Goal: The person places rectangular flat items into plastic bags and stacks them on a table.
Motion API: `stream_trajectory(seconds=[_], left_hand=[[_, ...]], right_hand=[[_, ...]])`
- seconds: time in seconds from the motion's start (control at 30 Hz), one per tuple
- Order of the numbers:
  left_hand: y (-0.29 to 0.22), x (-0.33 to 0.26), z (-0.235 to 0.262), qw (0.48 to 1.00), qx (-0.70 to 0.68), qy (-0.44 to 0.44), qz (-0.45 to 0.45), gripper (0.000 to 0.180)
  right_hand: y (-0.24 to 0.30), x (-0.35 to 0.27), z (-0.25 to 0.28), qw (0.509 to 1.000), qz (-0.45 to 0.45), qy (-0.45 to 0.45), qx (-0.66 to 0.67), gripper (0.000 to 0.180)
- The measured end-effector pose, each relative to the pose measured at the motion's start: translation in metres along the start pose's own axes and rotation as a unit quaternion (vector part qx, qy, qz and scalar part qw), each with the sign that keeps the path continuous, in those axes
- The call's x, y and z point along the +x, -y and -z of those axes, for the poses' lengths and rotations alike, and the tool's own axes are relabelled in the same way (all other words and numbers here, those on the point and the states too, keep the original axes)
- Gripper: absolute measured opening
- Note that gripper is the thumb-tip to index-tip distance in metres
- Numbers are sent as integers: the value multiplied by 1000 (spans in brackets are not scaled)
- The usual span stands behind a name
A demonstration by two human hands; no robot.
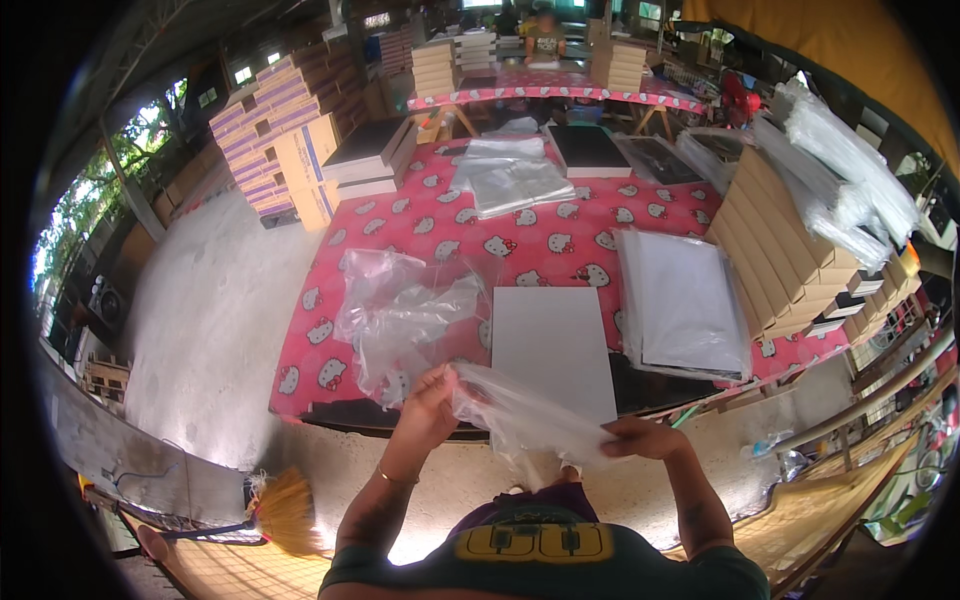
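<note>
A clear plastic bag (535, 405) is stretched between my two hands, above the table's front edge. My left hand (430, 405) pinches one end of it, and my right hand (643, 440) grips the other end with its fingers closed. Behind the bag a white rectangular board (550, 335) lies flat on the table, its lower part seen through the plastic. Left of the board is a crumpled heap of clear plastic (400, 315). To the right sits a stack of white sheets in clear plastic (685, 300).
A pink patterned cloth (400, 225) covers the table. Flat plastic bags (515, 175) and a black-topped stack (590, 150) lie farther back. Cardboard boxes (775, 240) with plastic bundles (850, 170) rise at the right. More cartons (275, 130) stand left. A broom (285, 510) lies lower left; a person (546, 42) is behind.
</note>
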State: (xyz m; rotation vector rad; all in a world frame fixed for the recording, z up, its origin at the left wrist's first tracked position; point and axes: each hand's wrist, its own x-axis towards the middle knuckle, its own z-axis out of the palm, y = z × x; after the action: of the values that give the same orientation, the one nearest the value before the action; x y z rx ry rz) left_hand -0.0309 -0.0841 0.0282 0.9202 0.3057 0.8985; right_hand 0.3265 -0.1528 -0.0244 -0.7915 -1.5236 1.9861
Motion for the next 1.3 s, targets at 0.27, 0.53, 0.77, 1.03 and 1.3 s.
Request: stream_trajectory(seconds=[0.27,0.53,0.77,1.03,1.3], left_hand=[[36,-11,22,892,343,137,260,37],[22,-13,7,976,36,-128,174,28],[59,-45,63,984,-10,78,159,33],[40,-39,35,886,276,126,351,49],[116,-52,41,934,302,-157,110,23]], right_hand=[[3,7,-12,884,182,-191,387,31],[-15,3,-17,992,-5,-118,40,31],[-43,3,-10,848,51,-259,459,34],[-53,-32,17,869,175,-203,415,40],[-107,-16,-19,869,-104,-483,-30,27]])
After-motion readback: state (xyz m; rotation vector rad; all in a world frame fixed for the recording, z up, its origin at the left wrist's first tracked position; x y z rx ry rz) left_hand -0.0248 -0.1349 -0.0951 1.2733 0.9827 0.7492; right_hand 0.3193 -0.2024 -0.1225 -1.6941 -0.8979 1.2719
